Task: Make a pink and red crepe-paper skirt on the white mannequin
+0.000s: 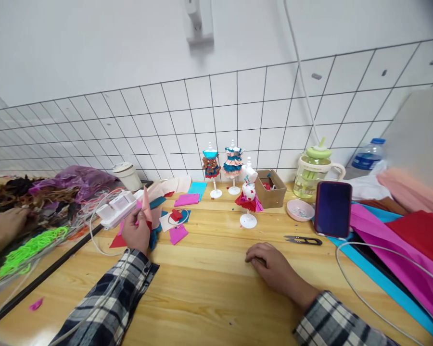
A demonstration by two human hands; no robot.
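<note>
My left hand [135,231] is closed in a pinch on an upright piece of peach fabric [146,207], over a pile of small cloth scraps beside the white power strip [117,209]. Resting on the wooden table [202,298], my right hand [269,264] is loosely curled, and nothing shows in its fingers. Beyond it stands a small white dress form [249,191] in a red and magenta skirt. Two more dress forms, one in a blue and brown outfit [211,164] and one in a ruffled teal and peach dress [233,162], are behind. Thread snips [303,240] lie to the right.
A phone [333,210], a pink dish [300,210], a cardboard box [272,190] and a green-lidded jug [312,170] stand at the right. Folded fabrics [389,240] and a loose cable are nearby. Another person's hand [9,226] touches dark material at far left, near neon-green cord [31,252].
</note>
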